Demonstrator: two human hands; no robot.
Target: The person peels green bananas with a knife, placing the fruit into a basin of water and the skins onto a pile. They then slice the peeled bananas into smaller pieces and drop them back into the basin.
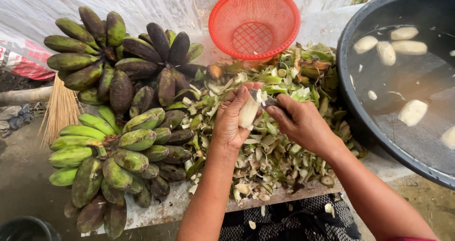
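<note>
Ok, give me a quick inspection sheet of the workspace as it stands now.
Surface: board, largely covered in peelings.
Job's things: left hand holds a peeled banana; right hand holds a knife against it.
Clutter: peel pile; unpeeled green banana bunches; red basket.
Hands: both closed, working.
Cables: nothing seen.
Surroundings: black tub of water with peeled bananas; broom.

Soft daylight falls on a pale, worn surface [156,208] backed by a translucent white plastic sheet [156,4], with bare grey-brown ground [23,174] below at the left, where a straw broom [59,111] lies beside a wooden pole [21,96] and crumpled red-and-white sacking [23,63].
</note>
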